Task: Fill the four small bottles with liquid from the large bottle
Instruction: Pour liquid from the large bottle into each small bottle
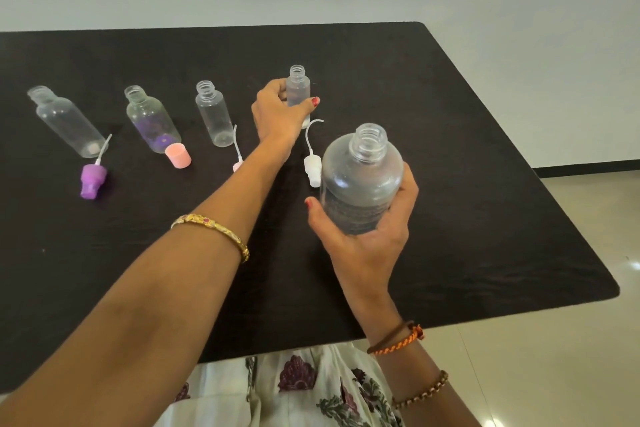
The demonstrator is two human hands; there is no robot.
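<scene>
While right fingers wrap the large bottle, left fingers pinch a small bottle (uncapped).

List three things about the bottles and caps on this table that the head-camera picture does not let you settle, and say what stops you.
1. Base of the small bottle held by the left hand: covered by the fingers.
2. Liquid level in the large bottle: frosted wall, and the right hand wraps its lower part.
3. Pink spray cap: mostly behind the left forearm.
</scene>
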